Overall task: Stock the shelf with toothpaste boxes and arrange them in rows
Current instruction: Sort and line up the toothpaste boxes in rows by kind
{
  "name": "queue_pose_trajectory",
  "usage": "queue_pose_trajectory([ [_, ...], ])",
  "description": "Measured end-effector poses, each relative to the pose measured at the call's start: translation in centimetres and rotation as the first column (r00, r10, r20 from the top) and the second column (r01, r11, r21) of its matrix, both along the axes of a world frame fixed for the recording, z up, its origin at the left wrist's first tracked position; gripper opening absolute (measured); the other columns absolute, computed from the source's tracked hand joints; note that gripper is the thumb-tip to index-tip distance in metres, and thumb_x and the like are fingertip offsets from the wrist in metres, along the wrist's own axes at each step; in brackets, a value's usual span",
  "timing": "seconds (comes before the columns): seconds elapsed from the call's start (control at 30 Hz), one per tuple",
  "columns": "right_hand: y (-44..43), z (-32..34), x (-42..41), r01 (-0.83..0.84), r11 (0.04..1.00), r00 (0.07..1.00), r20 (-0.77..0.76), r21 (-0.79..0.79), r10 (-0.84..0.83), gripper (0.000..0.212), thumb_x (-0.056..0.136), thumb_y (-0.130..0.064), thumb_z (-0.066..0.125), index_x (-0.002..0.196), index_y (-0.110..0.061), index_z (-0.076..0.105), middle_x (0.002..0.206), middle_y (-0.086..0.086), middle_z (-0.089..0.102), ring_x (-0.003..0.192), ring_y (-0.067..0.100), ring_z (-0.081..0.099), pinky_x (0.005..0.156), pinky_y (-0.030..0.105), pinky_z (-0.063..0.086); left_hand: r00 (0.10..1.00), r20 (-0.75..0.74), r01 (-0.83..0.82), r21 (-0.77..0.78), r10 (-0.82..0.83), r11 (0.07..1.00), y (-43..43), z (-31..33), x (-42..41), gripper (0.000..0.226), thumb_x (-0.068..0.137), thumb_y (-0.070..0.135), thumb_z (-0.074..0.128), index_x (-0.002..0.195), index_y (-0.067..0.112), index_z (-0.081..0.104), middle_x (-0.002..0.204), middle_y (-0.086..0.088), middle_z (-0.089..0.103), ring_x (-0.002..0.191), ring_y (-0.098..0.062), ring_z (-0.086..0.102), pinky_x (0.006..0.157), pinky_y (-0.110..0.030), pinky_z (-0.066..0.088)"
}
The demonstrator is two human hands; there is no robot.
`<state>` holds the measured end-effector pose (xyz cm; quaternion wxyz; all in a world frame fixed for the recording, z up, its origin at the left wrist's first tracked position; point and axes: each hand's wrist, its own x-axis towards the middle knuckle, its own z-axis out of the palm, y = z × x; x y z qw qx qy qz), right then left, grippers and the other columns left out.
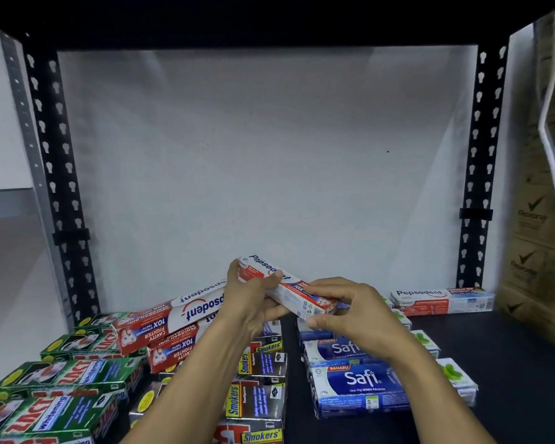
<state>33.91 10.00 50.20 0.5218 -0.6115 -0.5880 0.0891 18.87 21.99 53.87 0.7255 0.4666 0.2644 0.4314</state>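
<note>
both grips clamped on tilted box (292, 291), left hand (253, 304) at upper end, right hand (359, 315) lower, print partly covered

Site: shop or stockroom shelving bay. What I see to show it: black slotted uprights (63, 161); dark shelf board (510, 363); retail toothpaste stock grouped by brand in rows: green Ziact boxes (68, 376), Smokers boxes (260, 395), blue Safi boxes (359, 382), Pepsodent boxes (442, 301); printed brown shipping cartons (539, 251) at my right.
</note>
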Motion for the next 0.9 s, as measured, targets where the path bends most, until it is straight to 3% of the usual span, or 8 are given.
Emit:
queue_pose_trajectory([
  [0.23, -0.3, -0.2, 1.1, 0.011, 1.0, 0.999, -0.048, 0.018, -0.01, 0.048, 0.071, -0.02, 0.087, 0.111, -0.041, 0.073, 0.12, -0.022, 0.064, 0.113, 0.005, 0.06, 0.087, 0.031, 0.058, 0.993, 0.063, -0.1, 0.026, 0.099, 0.995, 0.3, -0.4, -1.1, 0.064, 0.087, -0.005, 0.069, 0.129, 0.029, 0.036, 0.113, -0.021, 0.065, 0.089, -0.037, 0.073, 0.06, -0.051, 0.06],
  [0.4, -1.2, -0.3, 2.2, 0.075, 0.995, 0.997, -0.039, 0.067, -0.072, 0.043, 0.08, -0.011, 0.08, 0.112, -0.038, 0.073, 0.12, -0.023, 0.065, 0.113, 0.0, 0.059, 0.09, 0.022, 0.055, 0.982, 0.105, -0.173, 0.155, 0.158, 0.973, -0.2, -0.8, -1.6, 0.05, 0.088, -0.006, 0.068, 0.123, 0.017, 0.041, 0.115, -0.013, 0.063, 0.094, -0.032, 0.072, 0.068, -0.052, 0.062],
  [0.5, -1.7, -0.5, 2.9, 0.121, 0.983, 0.992, -0.055, 0.136, -0.115, 0.041, 0.078, -0.012, 0.08, 0.11, -0.036, 0.074, 0.118, -0.02, 0.066, 0.111, -0.002, 0.06, 0.094, 0.02, 0.051, 0.973, 0.079, -0.231, 0.242, 0.218, 0.942, -0.3, -1.5, -1.7, 0.037, 0.088, -0.006, 0.068, 0.114, 0.012, 0.048, 0.116, -0.009, 0.062, 0.096, -0.03, 0.072, 0.069, -0.044, 0.063],
  [0.57, -2.5, -0.6, 3.5, 0.138, 0.973, 0.986, -0.122, 0.186, -0.117, 0.04, 0.077, -0.01, 0.081, 0.108, -0.034, 0.074, 0.116, -0.016, 0.066, 0.108, 0.0, 0.063, 0.091, 0.019, 0.052, 0.965, 0.038, -0.259, 0.332, 0.261, 0.907, -0.5, -2.0, -1.7, 0.029, 0.089, -0.001, 0.069, 0.108, 0.012, 0.051, 0.113, -0.01, 0.064, 0.093, -0.027, 0.073, 0.072, -0.039, 0.063],
  [0.7, -5.1, -1.1, 5.6, 0.2, 0.956, 0.962, -0.23, 0.216, -0.149, 0.033, 0.078, -0.009, 0.079, 0.106, -0.027, 0.075, 0.11, -0.015, 0.07, 0.101, -0.003, 0.066, 0.082, 0.014, 0.053, 0.928, -0.126, -0.228, 0.549, 0.35, 0.804, -1.4, -2.5, -1.7, 0.028, 0.084, 0.016, 0.079, 0.1, 0.026, 0.06, 0.107, 0.003, 0.067, 0.082, -0.015, 0.073, 0.078, -0.043, 0.061],
  [0.83, -7.8, -2.1, 9.1, 0.242, 0.953, 0.944, -0.273, 0.183, -0.187, 0.035, 0.077, -0.004, 0.078, 0.103, -0.026, 0.077, 0.113, -0.009, 0.073, 0.106, 0.01, 0.068, 0.094, 0.032, 0.054, 0.925, -0.277, -0.042, 0.604, 0.259, 0.796, -3.4, -2.5, 0.1, 0.05, 0.08, 0.019, 0.083, 0.119, 0.038, 0.059, 0.107, 0.014, 0.065, 0.093, -0.012, 0.07, 0.079, -0.041, 0.061],
  [0.9, -8.9, -2.8, 10.8, 0.264, 0.951, 0.942, -0.253, 0.16, -0.219, 0.038, 0.076, 0.0, 0.077, 0.106, -0.024, 0.077, 0.115, -0.007, 0.073, 0.108, 0.01, 0.068, 0.097, 0.033, 0.052, 0.901, -0.367, 0.063, 0.64, 0.232, 0.765, -4.3, -2.5, 1.5, 0.056, 0.079, 0.023, 0.084, 0.128, 0.034, 0.059, 0.111, 0.015, 0.064, 0.099, -0.009, 0.066, 0.083, -0.036, 0.06],
])
